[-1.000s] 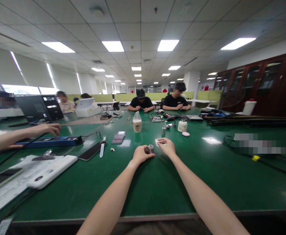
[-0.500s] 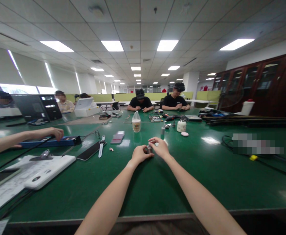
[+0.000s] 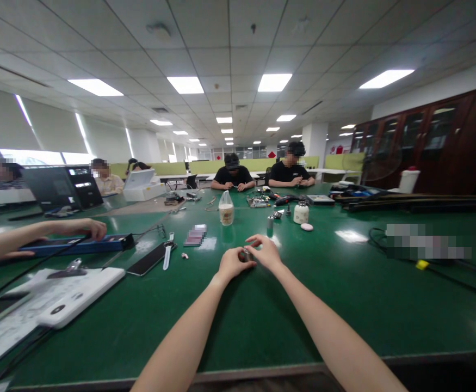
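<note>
A small silvery metal cylinder (image 3: 247, 255) stands on the green table in front of me. Around its lower part my left hand (image 3: 233, 263) is closed, thumb on the near side. My right hand (image 3: 267, 252) has its thumb and fingertips at the cylinder's top, bent in a pinch; anything small between them is hidden. Beyond the hands, another metal cylinder (image 3: 270, 225) stands upright, with a small dark part (image 3: 288, 210) behind it. A white jar (image 3: 301, 213) and its pink lid (image 3: 307, 227) are to the right of these.
A bagged cup (image 3: 226, 214) stands ahead. To the left lie a black phone (image 3: 146, 260), a white watch (image 3: 167, 255) and a clipboard (image 3: 17, 321) with a white power bank (image 3: 80, 299). A co-worker's hand (image 3: 93, 230) rests on a blue strip (image 3: 74, 246). Cables (image 3: 442, 269) lie right.
My right hand's fingertips have come down slightly onto the cylinder's top, so less of it shows. The left hand keeps its hold. The whole view has tilted a little upward.
</note>
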`<control>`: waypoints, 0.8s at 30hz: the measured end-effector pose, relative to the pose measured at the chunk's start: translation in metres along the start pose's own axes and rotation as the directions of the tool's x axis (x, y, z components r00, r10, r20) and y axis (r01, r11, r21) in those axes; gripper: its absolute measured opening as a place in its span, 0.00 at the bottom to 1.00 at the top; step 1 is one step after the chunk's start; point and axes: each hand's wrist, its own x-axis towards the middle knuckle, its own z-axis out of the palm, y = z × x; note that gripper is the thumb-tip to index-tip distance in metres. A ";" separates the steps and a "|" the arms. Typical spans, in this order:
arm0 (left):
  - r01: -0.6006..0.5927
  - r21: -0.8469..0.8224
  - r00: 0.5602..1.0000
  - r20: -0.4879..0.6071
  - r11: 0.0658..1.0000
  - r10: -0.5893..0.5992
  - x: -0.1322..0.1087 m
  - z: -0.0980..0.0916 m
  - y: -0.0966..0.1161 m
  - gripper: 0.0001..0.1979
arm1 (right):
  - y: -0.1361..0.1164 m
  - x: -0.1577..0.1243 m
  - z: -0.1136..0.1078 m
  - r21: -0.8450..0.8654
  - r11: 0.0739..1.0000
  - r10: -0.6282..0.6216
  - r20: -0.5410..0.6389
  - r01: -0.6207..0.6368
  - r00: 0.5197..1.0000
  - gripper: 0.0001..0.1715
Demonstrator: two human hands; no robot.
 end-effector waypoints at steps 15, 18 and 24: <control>-0.031 0.008 1.000 -0.004 1.000 0.031 0.001 0.002 -0.003 0.22 | 0.000 0.000 0.000 -0.003 0.999 -0.034 -0.015 0.034 0.999 0.07; -0.034 0.008 0.999 -0.004 0.999 0.034 0.001 0.003 -0.005 0.22 | -0.002 -0.001 0.002 -0.010 1.000 -0.026 -0.024 0.025 0.999 0.06; -0.031 0.008 1.000 0.004 1.000 0.031 0.002 0.003 -0.005 0.21 | 0.002 -0.002 0.005 -0.039 0.999 -0.038 -0.054 0.036 0.998 0.10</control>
